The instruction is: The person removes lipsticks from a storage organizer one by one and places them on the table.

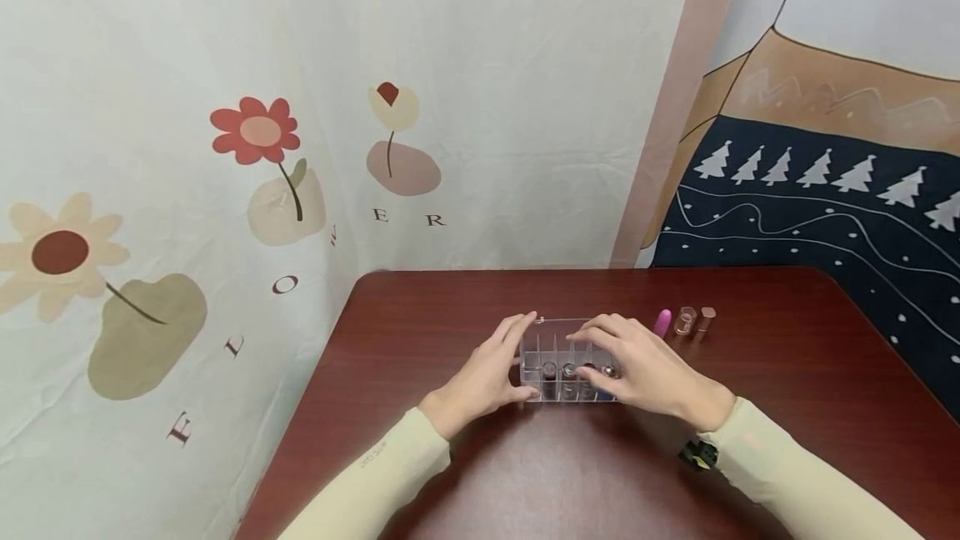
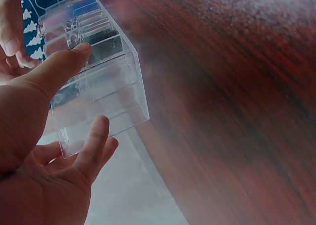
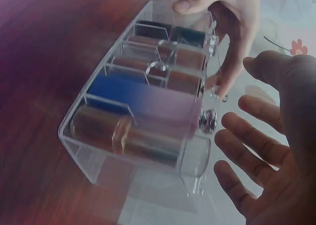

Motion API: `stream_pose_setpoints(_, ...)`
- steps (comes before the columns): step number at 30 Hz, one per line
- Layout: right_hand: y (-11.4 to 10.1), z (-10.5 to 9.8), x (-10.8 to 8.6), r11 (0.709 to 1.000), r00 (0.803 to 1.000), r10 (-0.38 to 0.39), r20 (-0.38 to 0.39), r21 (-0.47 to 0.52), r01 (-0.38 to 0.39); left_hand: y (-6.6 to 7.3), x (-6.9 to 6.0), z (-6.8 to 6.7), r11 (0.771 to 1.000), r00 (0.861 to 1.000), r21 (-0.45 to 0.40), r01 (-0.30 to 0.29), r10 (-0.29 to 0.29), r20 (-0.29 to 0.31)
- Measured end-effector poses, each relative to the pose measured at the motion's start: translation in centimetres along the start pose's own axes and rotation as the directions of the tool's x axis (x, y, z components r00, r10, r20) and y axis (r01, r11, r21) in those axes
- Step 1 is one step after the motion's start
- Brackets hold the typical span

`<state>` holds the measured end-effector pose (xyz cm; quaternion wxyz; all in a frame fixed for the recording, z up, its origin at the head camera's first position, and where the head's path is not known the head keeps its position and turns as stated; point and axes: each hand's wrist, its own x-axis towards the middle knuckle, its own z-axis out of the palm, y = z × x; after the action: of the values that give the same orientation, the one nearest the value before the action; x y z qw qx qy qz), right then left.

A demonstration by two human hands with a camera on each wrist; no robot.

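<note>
A clear plastic organizer [image 1: 531,363] with divided compartments stands on the table. My left hand [image 1: 483,377] holds its left end, thumb at the front edge and fingers along the side and back. Inside sit several lipstick tubes, including a blue-and-pink tube [image 3: 148,99] and a brownish tube with a clear end [image 3: 98,128] in the right-end compartments. Over that right end hovers my right hand [image 1: 648,369], its fingers spread and loosely bent with nothing between them. In the right wrist view those fingers are apart from the tubes.
Behind the right hand, a pink tube [image 1: 663,322], a clear cylindrical piece [image 1: 685,321] and a brown tube [image 1: 706,320] stand on the dark red table [image 1: 765,373]. Printed cloth [image 1: 525,107] hangs along the table's back and left edges.
</note>
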<state>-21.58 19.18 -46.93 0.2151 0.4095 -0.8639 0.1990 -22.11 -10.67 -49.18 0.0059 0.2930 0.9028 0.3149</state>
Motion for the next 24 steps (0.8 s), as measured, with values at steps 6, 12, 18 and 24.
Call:
stream_pose_setpoints(6,-0.5,0.8,0.3,1.0,1.0,-0.005,0.016,0.01,0.004,0.0,0.0,-0.1,1.0,1.0,0.0,-0.003,0.003,-0.001)
stream_pose_setpoints(12,-1.0,1.5,0.6,1.0,0.999,-0.002,0.037,0.019,0.001,0.0,0.0,0.0,1.0,1.0,-0.003,-0.002,0.002,0.002)
stream_pose_setpoints(18,-1.3,2.1,1.1,0.999,0.997,0.007,0.075,0.046,-0.01,-0.1,-0.1,0.0,1.0,1.0,-0.001,-0.009,0.009,-0.004)
stream_pose_setpoints(24,-1.5,2.6,1.4,0.995,0.995,0.002,0.098,0.095,-0.011,-0.1,-0.1,0.0,1.0,1.0,0.0,-0.013,0.013,-0.008)
